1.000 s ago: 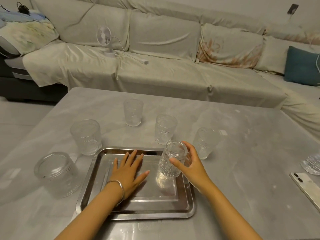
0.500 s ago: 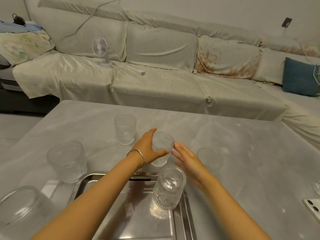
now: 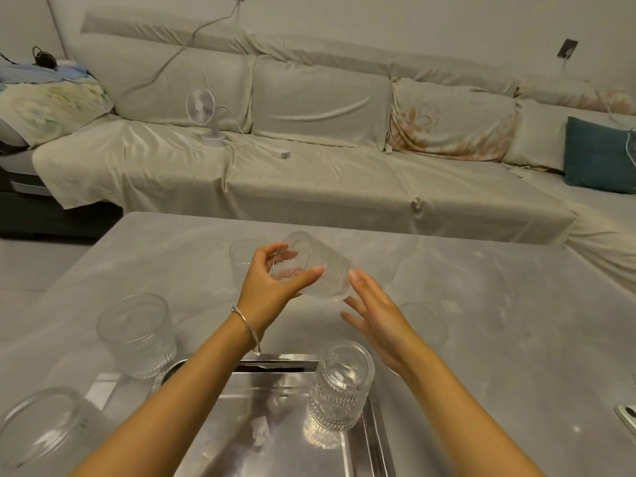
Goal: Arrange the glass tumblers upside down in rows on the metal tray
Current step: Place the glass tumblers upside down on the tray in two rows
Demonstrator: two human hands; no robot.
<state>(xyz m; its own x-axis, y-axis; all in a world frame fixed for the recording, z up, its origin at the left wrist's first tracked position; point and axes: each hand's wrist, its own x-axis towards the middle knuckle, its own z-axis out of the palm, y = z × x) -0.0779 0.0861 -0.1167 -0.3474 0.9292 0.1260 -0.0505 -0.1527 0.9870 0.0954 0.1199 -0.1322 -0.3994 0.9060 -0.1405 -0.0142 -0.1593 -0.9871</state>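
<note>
A: Since half a second ago the tumbler in hand (image 3: 320,270) is off the worktop (image 3: 516,304) and tipped on its side, mouth toward the left.
B: Grip?
A: Left hand (image 3: 272,290) clamped on it, thumb across the front wall, fingers curled round the rim end. Right hand (image 3: 378,321) spread apart, fingertips just beside the base end; contact unclear.
B: Where does it sit?
A: In the air, beyond the far edge of the metal tray (image 3: 375,438).
B: On the tray?
A: One inverted tumbler (image 3: 340,390) at the far right corner, base up.
B: Others?
A: Upright ones on the worktop: far tumbler (image 3: 241,259) behind the left hand, right tumbler (image 3: 426,325) partly hidden by the right hand, left tumbler (image 3: 137,335) beside the tray, near-left tumbler (image 3: 38,428) at the frame edge.
B: Room?
A: Grey worktop, covered sofa (image 3: 309,166) behind it with a small desk fan (image 3: 201,108) and a teal cushion (image 3: 599,154). Bracelet (image 3: 246,325) on the left wrist.
</note>
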